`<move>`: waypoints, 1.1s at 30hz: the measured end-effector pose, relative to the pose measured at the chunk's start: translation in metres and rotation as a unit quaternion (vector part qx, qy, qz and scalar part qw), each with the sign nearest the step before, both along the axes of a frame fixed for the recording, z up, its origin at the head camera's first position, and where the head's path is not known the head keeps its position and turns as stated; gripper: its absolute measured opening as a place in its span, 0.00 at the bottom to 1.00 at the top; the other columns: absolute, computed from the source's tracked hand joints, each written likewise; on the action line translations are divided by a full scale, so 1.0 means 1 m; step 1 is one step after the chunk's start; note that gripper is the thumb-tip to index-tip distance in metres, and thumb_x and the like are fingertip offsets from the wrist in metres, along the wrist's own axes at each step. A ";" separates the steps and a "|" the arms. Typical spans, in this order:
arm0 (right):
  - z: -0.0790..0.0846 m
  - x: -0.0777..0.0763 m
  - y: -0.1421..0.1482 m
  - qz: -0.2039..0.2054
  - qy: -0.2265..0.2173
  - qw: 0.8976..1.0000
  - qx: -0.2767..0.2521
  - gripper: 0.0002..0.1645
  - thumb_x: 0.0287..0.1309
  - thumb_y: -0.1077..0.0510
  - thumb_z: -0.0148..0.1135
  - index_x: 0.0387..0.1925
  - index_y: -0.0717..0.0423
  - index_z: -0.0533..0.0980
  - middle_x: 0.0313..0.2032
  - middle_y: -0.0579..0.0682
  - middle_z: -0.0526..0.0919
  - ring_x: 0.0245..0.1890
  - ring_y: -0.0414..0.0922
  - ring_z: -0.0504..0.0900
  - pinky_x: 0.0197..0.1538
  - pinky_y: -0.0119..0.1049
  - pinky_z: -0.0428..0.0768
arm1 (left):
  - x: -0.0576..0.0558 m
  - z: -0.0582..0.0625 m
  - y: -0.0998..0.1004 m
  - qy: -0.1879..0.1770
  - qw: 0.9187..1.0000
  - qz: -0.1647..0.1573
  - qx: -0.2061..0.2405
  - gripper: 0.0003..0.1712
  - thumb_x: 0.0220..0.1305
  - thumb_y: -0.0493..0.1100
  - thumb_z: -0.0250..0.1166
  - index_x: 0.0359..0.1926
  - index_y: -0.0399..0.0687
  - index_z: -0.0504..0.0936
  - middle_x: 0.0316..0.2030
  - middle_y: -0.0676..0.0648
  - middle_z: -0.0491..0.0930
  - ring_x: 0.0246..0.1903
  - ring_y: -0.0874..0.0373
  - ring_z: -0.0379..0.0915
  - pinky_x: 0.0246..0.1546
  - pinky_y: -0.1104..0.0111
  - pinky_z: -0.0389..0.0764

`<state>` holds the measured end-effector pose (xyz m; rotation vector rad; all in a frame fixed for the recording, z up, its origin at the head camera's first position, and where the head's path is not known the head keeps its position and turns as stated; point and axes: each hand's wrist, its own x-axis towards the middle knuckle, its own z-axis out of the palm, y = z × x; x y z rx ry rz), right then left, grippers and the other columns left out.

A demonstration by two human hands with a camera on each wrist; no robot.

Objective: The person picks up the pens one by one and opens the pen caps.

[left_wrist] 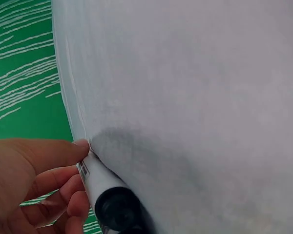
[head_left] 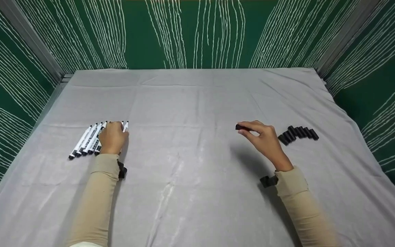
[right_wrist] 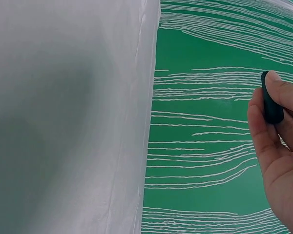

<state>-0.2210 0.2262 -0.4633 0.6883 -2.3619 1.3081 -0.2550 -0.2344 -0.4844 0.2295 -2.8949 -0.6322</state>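
Observation:
White markers (head_left: pixel 85 140) with black ends and narrow dark tips lie side by side at the left, tips pointing away. Over the right part of this row is my left hand (head_left: pixel 112 135), hiding several of them. The left wrist view shows its thumb and curled fingers (left_wrist: pixel 53 183) pinching a white marker (left_wrist: pixel 100 178) low at the cloth, black end toward the camera. Right of the middle, my right hand (head_left: pixel 262 135) pinches a black marker cap (right_wrist: pixel 272 100) between thumb and fingers, raised above the table. Beside that hand lie several black caps (head_left: pixel 300 132) in an uneven row.
A grey cloth (head_left: pixel 183 164) with creases covers the table. Green panels (head_left: pixel 142 34) with white wavy lines stand at the back and both sides, joined by grey metal posts (head_left: pixel 29 37). Both sleeved wrists wear small black cameras (head_left: pixel 268 181).

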 end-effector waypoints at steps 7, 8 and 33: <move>0.018 0.014 -0.010 -0.003 0.006 1.000 0.003 0.17 0.50 0.72 0.66 0.44 0.67 0.82 0.39 0.62 0.85 0.42 0.53 0.81 0.46 0.18 0.75 | 0.002 0.000 -0.003 -0.005 1.000 -0.002 0.002 0.08 0.54 0.37 0.61 0.22 0.38 0.76 0.26 0.37 0.79 0.24 0.44 0.72 0.22 0.56 0.68; 0.021 0.015 -0.011 -0.004 0.006 1.000 0.005 0.17 0.50 0.72 0.66 0.44 0.67 0.82 0.39 0.62 0.85 0.42 0.52 0.81 0.47 0.18 0.74 | 0.002 0.001 -0.003 -0.003 1.000 -0.001 0.002 0.07 0.55 0.37 0.61 0.26 0.37 0.79 0.30 0.35 0.81 0.26 0.41 0.75 0.24 0.53 0.71; -0.004 -0.005 0.039 -0.134 -0.096 0.985 0.041 0.19 0.59 0.63 0.63 0.53 0.59 0.79 0.50 0.61 0.83 0.48 0.55 0.81 0.46 0.11 0.68 | 0.012 0.029 0.048 0.120 0.969 -0.031 0.214 0.10 0.62 0.40 0.62 0.37 0.37 0.86 0.31 0.40 0.85 0.29 0.53 0.75 0.31 0.70 0.71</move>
